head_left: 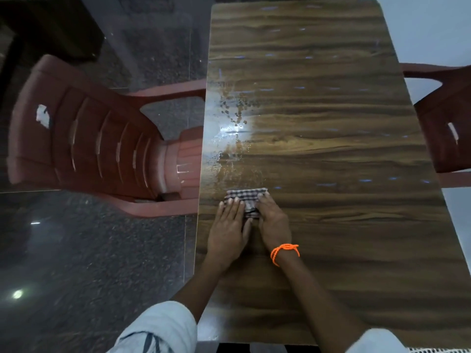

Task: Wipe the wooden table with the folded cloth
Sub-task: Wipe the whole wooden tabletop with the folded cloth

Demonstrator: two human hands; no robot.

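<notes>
While two flat hands, left hand [229, 225], right hand [274, 220], press one folded cloth [246, 196], one wooden table [331, 123], two chairs, grips released

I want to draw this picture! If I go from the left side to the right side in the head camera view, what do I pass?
Red plastic chair → wet patch on the wooden table → checked cloth → orange wrist thread → second red chair.

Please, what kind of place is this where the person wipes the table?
Probably a dining area in a home or a small eatery. A long wooden table has red plastic chairs on both sides, the left chair and the right chair, and stands on a polished dark stone floor.
</notes>
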